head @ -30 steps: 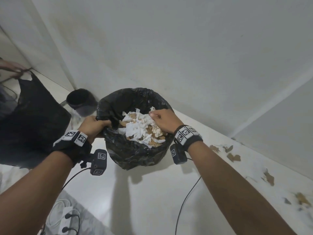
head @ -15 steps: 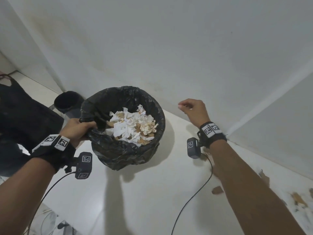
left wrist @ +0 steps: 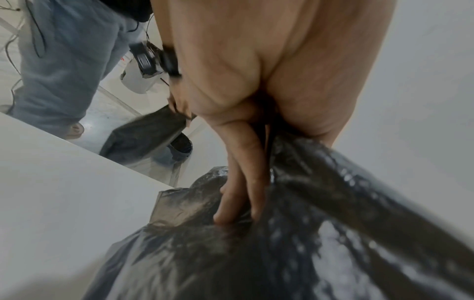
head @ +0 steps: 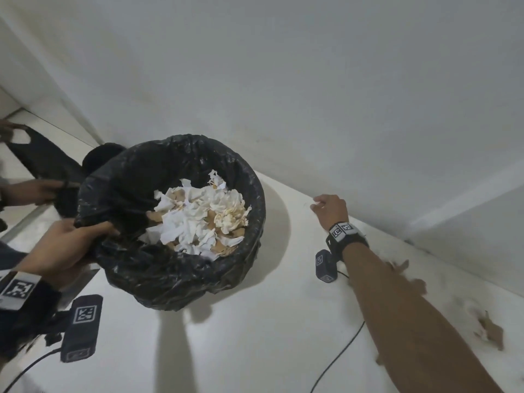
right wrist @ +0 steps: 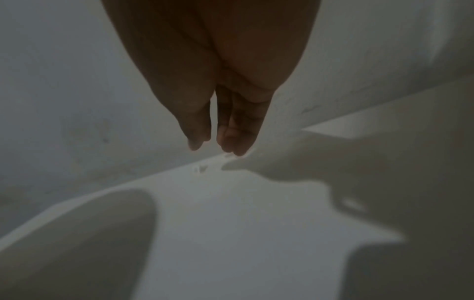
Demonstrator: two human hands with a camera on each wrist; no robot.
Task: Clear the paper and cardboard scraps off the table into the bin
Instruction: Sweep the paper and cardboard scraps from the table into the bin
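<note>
A bin lined with a black plastic bag point(head: 181, 276) stands on the white table point(head: 255, 336), filled with white paper and brown cardboard scraps point(head: 198, 219). My left hand point(head: 68, 242) grips the liner at the bin's near-left rim; in the left wrist view its fingers point(left wrist: 241, 182) curl over the black plastic point(left wrist: 333, 223). My right hand point(head: 329, 208) hovers empty over the table by the wall, right of the bin, fingers relaxed and pointing down point(right wrist: 218, 142). Brown cardboard scraps point(head: 492, 333) lie on the table at the far right, partly behind my right forearm.
Another person's hands point(head: 31, 191) hold a black bag point(head: 48, 163) at the far left, with a dark round container point(head: 99, 157) behind the bin. The white wall point(head: 283, 80) runs close behind the table. A black cable point(head: 337, 358) trails across the table under my right arm.
My right hand has left the scraps in the bin and swung right to the table by the wall. My left hand keeps its hold on the liner.
</note>
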